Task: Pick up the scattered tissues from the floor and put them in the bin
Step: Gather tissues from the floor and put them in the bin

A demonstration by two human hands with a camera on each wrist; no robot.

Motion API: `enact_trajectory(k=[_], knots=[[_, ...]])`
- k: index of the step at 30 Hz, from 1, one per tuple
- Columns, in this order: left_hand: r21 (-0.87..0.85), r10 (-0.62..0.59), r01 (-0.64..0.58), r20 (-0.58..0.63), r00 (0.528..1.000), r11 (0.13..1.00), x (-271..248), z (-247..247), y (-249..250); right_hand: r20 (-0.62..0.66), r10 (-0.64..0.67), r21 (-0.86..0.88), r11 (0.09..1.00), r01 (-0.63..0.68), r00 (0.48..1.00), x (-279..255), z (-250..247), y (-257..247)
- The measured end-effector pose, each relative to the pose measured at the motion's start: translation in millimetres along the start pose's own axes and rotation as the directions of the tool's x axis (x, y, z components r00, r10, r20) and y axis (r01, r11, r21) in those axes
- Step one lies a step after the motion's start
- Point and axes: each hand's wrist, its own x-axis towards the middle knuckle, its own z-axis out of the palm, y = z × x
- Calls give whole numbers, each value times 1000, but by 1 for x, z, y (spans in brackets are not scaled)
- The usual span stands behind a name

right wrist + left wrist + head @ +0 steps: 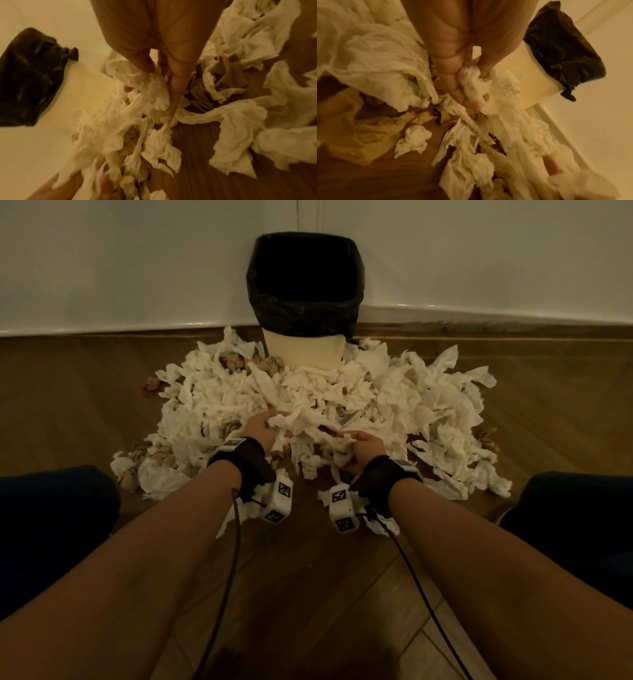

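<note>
Head view: crumpled white tissues (342,402) heaped before bin (303,350).

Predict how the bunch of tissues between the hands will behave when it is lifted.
The bunch of tissues probably sags: strands already droop below both hands. Loose pieces may drop off. It looks light, so the left hand and right hand should lift it easily.

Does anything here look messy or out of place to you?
Yes. A big heap of crumpled white tissues, with a few brownish scraps mixed in, covers the wooden floor around the cream bin with a black liner instead of lying inside it. The left hand and right hand both grip bunches.
</note>
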Motion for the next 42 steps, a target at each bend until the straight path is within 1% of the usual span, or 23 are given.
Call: enact_trajectory(k=[3, 5, 7, 8, 9, 10, 12, 13, 15, 17, 19, 22, 23, 25, 27, 30, 31, 33, 35, 38, 39, 40, 42], knots=[[-118, -134, 133, 1, 991, 984, 0, -1, 4, 7, 103, 158, 982, -102, 995, -2, -5, -5], [-187, -233, 226, -13, 972, 956, 0, -1, 6, 0, 132, 196, 972, -130, 991, -4, -8, -6], [-363, -317, 312, 46, 947, 878, -1, -1, 8, 52, 183, 303, 934, -190, 982, -6, -8, -3], [-433, -328, 331, 85, 941, 838, -2, -1, 9, 92, 186, 344, 916, -207, 978, -5, -8, -2], [-465, -321, 331, 102, 941, 821, 0, -1, 9, 135, 165, 352, 914, -203, 977, -5, -9, -2], [-426, -310, 316, 86, 947, 848, 1, 0, 10, 151, 141, 312, 932, -183, 978, -4, -9, -3], [-246, -284, 271, -16, 959, 931, 2, 0, 9, 154, 120, 219, 964, -153, 981, -5, -9, -4], [-171, -262, 248, -66, 963, 953, 3, 0, 9, 163, 117, 222, 963, -152, 980, -5, -7, -5], [-105, -211, 202, -85, 974, 974, 5, 1, 4, 178, 128, 295, 939, -178, 976, -7, -3, -7], [-140, -187, 178, -57, 981, 974, 3, 2, 7, 223, 142, 307, 929, -208, 965, -9, -3, -11], [-196, -174, 165, -30, 984, 967, 1, 2, 11, 312, 139, 234, 947, -218, 940, -14, -5, -16], [-201, -163, 159, -4, 987, 967, -3, 3, 19, 363, 129, 171, 964, -202, 923, -19, -8, -24], [-241, -162, 163, 25, 987, 957, -5, 2, 22, 383, 126, 201, 956, -215, 915, -19, -9, -25], [-239, -127, 133, 42, 991, 962, -6, 1, 24, 419, 147, 338, 891, -304, 896, -22, -10, -27], [-183, -97, 98, 15, 995, 978, -5, -1, 26, 400, 148, 424, 845, -326, 904, -20, -12, -28], [-129, -127, 123, -27, 991, 984, -4, -1, 26, 370, 116, 444, 849, -285, 922, -20, -17, -28], [-143, -147, 139, -46, 988, 980, -3, -2, 25, 364, 119, 480, 826, -296, 924, -22, -19, -29], [-271, -191, 180, -14, 981, 945, -4, -1, 26, 343, 143, 527, 789, -316, 928, -23, -23, -29], [-329, -208, 193, -8, 978, 924, -2, 0, 24, 328, 161, 423, 856, -297, 931, -22, -27, -28], [-253, -133, 130, 6, 991, 959, -2, 2, 22, 370, 118, 208, 956, -206, 922, -21, -24, -24], [-198, -109, 111, 23, 994, 974, -2, 2, 21, 363, 109, 191, 963, -188, 925, -20, -21, -25], [-166, -102, 107, 36, 994, 980, -2, 2, 20, 359, 112, 229, 952, -204, 926, -20, -19, -26], [-216, -110, 117, 46, 993, 969, -3, 3, 21, 342, 136, 355, 897, -262, 930, -22, -15, -29]])
